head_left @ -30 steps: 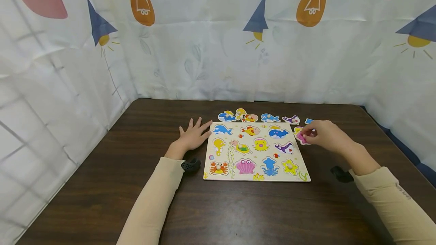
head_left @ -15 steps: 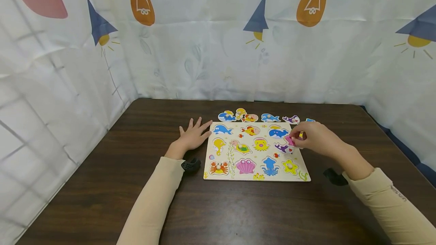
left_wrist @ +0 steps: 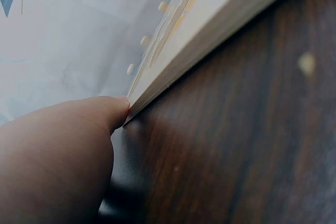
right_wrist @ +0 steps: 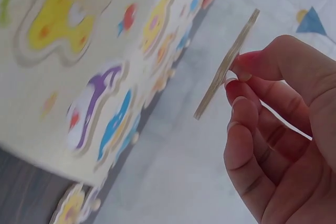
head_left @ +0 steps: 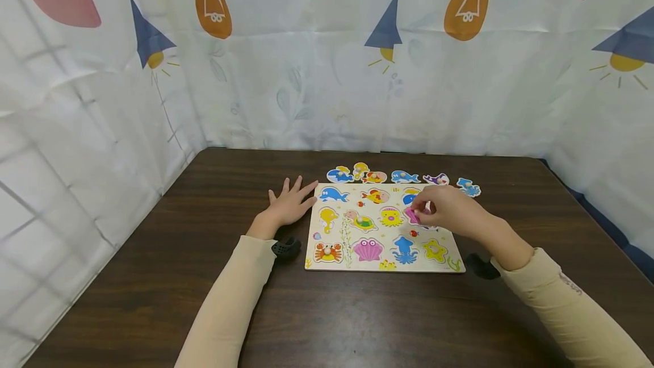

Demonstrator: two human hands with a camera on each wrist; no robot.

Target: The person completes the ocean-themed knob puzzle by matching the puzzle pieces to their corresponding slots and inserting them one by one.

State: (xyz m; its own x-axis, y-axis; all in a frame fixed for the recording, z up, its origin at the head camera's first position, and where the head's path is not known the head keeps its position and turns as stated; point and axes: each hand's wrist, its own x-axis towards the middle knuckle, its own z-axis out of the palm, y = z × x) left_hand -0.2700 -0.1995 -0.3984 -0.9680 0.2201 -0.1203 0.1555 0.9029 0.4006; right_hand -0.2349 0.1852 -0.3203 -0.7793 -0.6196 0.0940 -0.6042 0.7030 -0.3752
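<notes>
A wooden sea-animal puzzle board [head_left: 368,267] lies flat on the table. My right hand [head_left: 452,212] pinches a pink shell puzzle piece [head_left: 411,216] between thumb and fingers, above the board's upper right part. In the right wrist view this shell piece [right_wrist: 223,69] appears edge-on, raised off the board. My left hand [head_left: 287,206] lies with fingers spread on the table, its fingertips at the board's upper left corner. The left wrist view shows a fingertip of the left hand [left_wrist: 58,145] against the board's edge [left_wrist: 194,45]. The right hand hides part of the purple and blue whale slots.
Behind the board lie loose pieces: a blue whale [head_left: 339,175], a seahorse [head_left: 360,170], a fish [head_left: 375,177], a dolphin [head_left: 405,177], a purple whale [head_left: 437,179] and a blue squid [head_left: 469,187]. Crab [head_left: 328,253], turtle [head_left: 361,221] and starfish [head_left: 435,250] pieces sit in the board.
My right hand has carried the pink shell piece left from beside the board to over it. The squid piece has come into fuller view. My left hand has stayed put.
</notes>
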